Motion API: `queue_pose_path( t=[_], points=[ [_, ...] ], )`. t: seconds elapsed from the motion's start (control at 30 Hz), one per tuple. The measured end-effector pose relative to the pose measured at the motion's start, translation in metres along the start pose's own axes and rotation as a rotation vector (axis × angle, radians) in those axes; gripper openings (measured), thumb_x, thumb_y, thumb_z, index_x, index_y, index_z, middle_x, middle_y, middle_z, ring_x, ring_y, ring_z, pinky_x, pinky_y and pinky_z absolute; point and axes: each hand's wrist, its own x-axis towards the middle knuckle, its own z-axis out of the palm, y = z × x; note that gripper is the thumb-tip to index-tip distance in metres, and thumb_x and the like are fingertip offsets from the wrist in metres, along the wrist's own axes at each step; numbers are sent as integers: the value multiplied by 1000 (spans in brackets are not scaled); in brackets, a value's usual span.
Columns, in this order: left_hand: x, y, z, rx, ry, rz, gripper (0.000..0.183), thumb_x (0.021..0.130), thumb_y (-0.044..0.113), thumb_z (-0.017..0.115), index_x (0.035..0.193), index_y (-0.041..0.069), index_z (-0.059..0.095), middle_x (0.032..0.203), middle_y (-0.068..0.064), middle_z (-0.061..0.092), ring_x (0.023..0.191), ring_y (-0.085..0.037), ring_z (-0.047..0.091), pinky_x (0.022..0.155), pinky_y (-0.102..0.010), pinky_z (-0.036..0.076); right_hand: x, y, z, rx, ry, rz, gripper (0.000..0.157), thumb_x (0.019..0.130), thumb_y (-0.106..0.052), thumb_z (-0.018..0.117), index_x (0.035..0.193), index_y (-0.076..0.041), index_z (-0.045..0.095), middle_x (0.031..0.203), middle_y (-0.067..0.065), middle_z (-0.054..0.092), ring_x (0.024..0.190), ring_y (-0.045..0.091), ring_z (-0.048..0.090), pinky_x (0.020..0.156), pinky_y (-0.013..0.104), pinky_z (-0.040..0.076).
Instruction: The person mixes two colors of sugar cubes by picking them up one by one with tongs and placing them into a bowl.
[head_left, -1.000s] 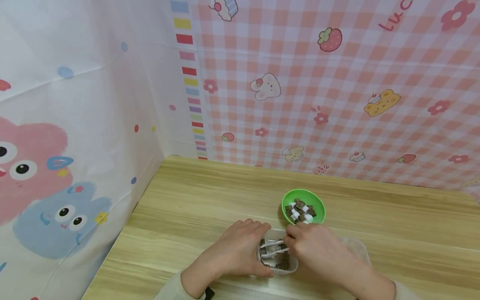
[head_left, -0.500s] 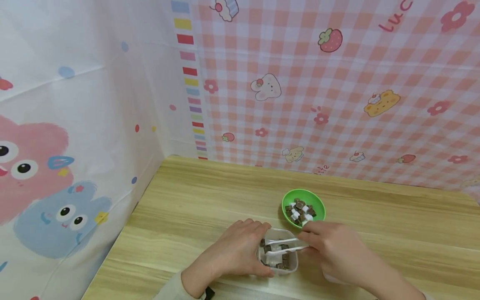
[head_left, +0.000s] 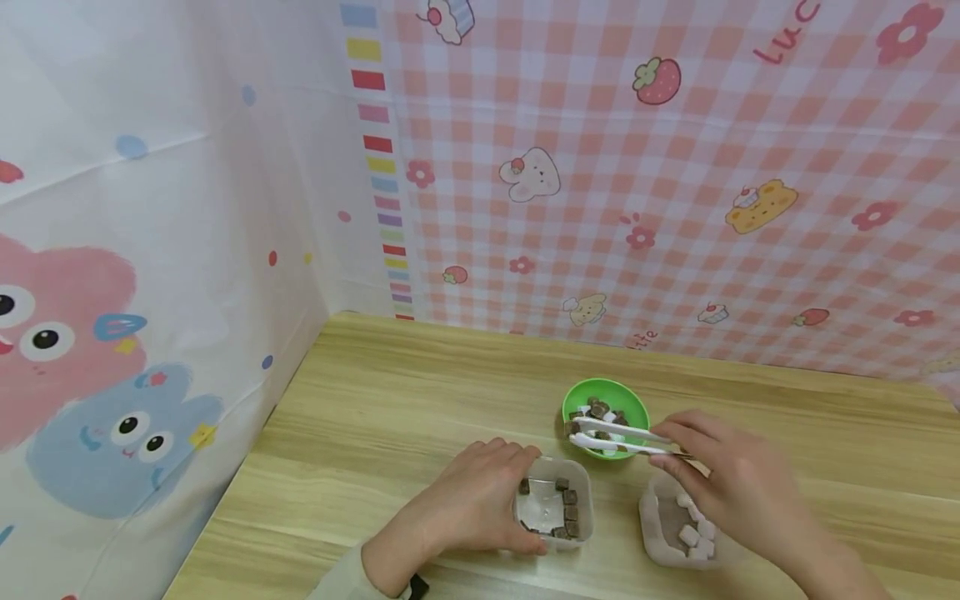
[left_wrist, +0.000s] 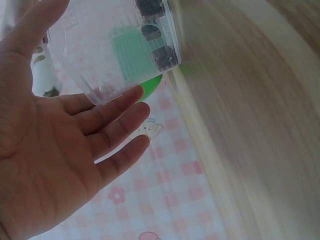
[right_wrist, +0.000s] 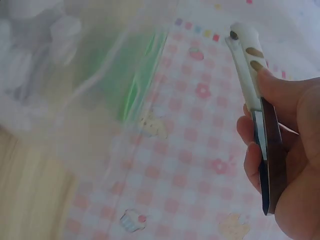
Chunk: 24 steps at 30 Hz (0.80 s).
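My left hand [head_left: 480, 496] holds a clear plastic container [head_left: 542, 502], thumb at the near side and fingers at the far side. Several brown cubes [head_left: 571, 512] lie in it, mostly along its right side. In my right hand [head_left: 731, 475] is a pair of tongs [head_left: 603, 445] with white arms and metal handles [right_wrist: 274, 160]. The tips are over a green bowl [head_left: 636, 401] of mixed brown and white cubes. A brown cube shows by the tips; whether they pinch it I cannot tell. In the left wrist view, the outer fingers [left_wrist: 122, 155] extend past the container.
A second clear container [head_left: 651, 533] with several white cubes [head_left: 690, 535] stands below my right hand, partly hidden by it. The wooden table [head_left: 375, 392] meets a pink checked cloth [head_left: 480, 217] behind and a white printed cloth [head_left: 225, 275] at left.
My right hand has drawn the tongs out of the left container and moved right and away, bringing the tips over the green bowl. The second container is now uncovered. My left hand stays put.
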Motion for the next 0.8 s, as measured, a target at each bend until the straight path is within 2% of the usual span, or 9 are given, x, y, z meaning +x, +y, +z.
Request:
queue_pose_path(
  t=[0.1,0.23,0.53,0.8],
  points=[
    [0,0,0,-2,7,2,96,67,63,91,140,10,60,120,4,67,106,-10,57,93,-30,48,-5,7,-1,-13,12,63,55,106,-56,49,99,-10,78,95,-2,72,59,-3,52,49,13,38],
    [0,0,1,-1,14,6,95,67,62,92,139,10,60,119,4,67,104,-10,56,92,-30,49,-13,15,-1,-48,13,115,60,106,-60,47,98,-8,79,93,-1,72,59,-3,51,48,14,38],
    [1,-1,3,6,17,8,96,66,63,92,139,10,60,118,4,67,103,-10,56,92,-30,49,-23,28,5,-110,1,157,66,105,-62,45,98,-7,79,91,0,73,59,1,54,45,17,37],
    [0,0,2,-4,15,2,97,67,62,92,141,9,59,121,3,68,106,-11,57,95,-32,49,-28,32,6,-109,7,187,69,104,-64,44,101,-5,79,92,0,73,59,2,55,45,19,38]
  ],
)
